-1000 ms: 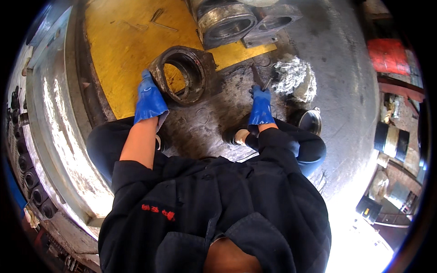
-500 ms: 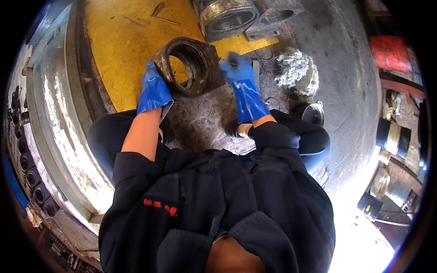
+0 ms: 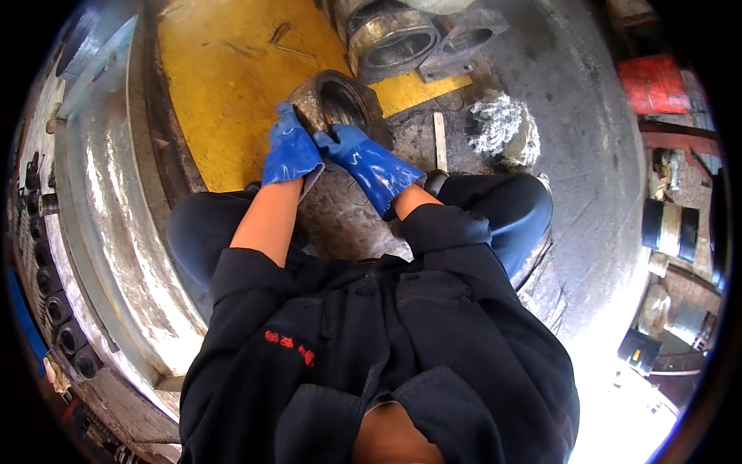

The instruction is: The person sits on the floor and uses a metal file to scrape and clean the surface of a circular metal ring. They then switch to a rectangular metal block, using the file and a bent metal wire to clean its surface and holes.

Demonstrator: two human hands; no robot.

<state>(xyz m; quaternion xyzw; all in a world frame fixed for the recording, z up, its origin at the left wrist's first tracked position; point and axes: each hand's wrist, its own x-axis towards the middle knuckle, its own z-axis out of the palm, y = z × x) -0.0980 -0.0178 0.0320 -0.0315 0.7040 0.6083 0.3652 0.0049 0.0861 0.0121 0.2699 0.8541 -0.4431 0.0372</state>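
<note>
While the person crouched over the grimy floor, both blue-gloved hands gripped a heavy, dark metal ring tilted up on its edge at the border of the yellow painted plate. Left hand clasped the ring's lower left rim; right hand reached across, fingers pressed to the lower rim, touching the left glove. Beyond the ring stood a larger steel ring and a flat square flange. A wad of pale rag lay near, to the right.
</note>
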